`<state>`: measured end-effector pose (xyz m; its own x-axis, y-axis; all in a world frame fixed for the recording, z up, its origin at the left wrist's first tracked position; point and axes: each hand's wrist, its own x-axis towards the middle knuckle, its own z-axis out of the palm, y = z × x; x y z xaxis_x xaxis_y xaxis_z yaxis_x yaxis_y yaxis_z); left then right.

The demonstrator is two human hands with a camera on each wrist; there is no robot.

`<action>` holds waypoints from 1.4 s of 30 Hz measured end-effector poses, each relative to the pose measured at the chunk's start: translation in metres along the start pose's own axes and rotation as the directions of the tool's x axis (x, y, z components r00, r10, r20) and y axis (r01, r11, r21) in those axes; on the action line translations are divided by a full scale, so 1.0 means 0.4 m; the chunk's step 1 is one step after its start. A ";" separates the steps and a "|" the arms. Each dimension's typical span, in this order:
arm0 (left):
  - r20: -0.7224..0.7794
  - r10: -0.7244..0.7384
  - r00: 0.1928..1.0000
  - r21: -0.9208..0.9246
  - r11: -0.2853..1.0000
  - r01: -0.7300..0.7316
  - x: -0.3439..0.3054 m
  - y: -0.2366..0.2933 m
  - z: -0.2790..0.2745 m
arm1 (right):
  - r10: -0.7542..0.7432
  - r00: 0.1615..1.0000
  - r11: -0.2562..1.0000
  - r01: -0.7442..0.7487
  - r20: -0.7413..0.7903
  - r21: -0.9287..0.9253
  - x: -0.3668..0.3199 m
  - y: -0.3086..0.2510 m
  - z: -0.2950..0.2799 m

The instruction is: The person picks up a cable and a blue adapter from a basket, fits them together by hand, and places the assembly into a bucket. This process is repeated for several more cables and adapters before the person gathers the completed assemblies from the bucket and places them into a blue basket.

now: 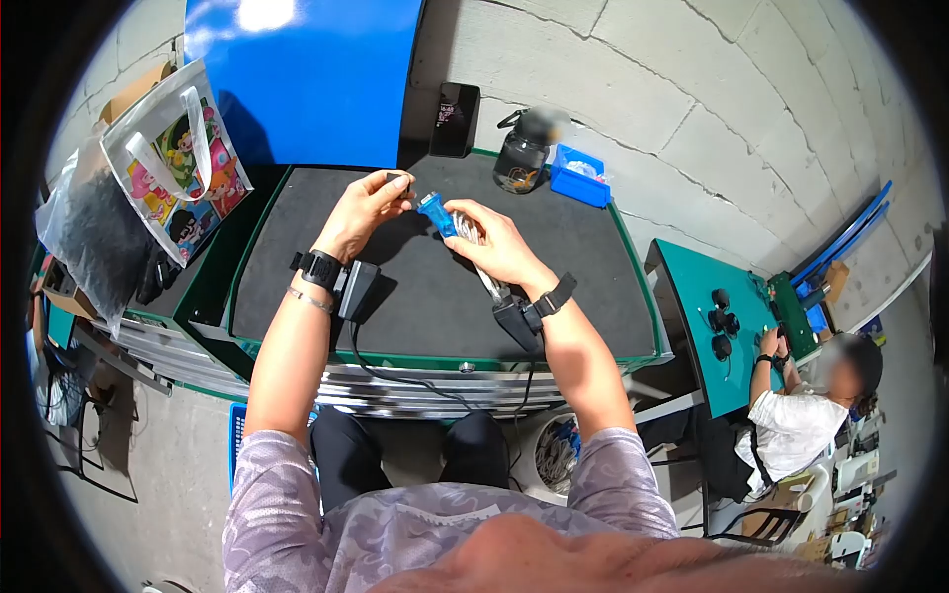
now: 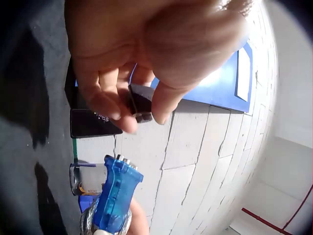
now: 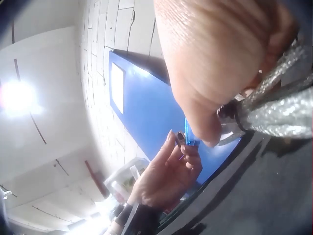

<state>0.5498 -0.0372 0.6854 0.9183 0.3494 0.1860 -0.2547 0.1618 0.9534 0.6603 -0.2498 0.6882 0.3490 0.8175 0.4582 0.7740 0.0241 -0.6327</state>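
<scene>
My left hand (image 1: 358,215) pinches a small dark piece (image 2: 142,100) between thumb and fingers, over the back of the mat. Facing it, my right hand (image 1: 504,249) grips a translucent blue cable connector (image 2: 116,193), its metal end with screw tips turned toward the left hand. A coiled silver cable (image 3: 281,112) runs from the connector and is bunched in the right palm. In the head view the dark piece and the connector end are a short gap apart. Fingers partly cover the dark piece.
A black mat (image 1: 316,217) tops the green cabinet. Behind my hands stand a phone (image 1: 455,121), a dark bottle (image 1: 522,153) and a small blue bin (image 1: 580,178). A printed bag (image 1: 178,163) is at left. Another person (image 1: 801,430) sits at a green table (image 1: 697,301) on the right.
</scene>
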 end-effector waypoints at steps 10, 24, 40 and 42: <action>0.106 0.064 0.992 0.258 0.962 -0.090 0.000 0.001 -0.003 | -0.058 0.998 0.994 0.059 0.016 -0.091 -0.001 -0.010 -0.001; 0.172 0.023 0.985 0.590 0.798 -0.122 -0.010 0.013 -0.013 | -0.004 0.992 0.990 0.021 0.123 -0.137 -0.007 -0.009 0.004; 0.028 0.121 0.992 0.240 0.963 -0.124 0.005 -0.020 0.018 | -0.041 0.999 0.998 0.042 0.025 -0.036 0.003 0.026 0.018; -0.016 0.120 0.993 0.119 0.986 -0.117 -0.005 -0.005 0.020 | 0.188 0.981 0.834 -0.129 -0.056 0.537 0.008 0.045 0.010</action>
<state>0.5510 -0.0457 0.6850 0.8763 0.3809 0.2949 -0.3223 0.0086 0.9466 0.6731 -0.2446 0.6759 0.5172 0.7739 0.3655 0.3164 0.2239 -0.9218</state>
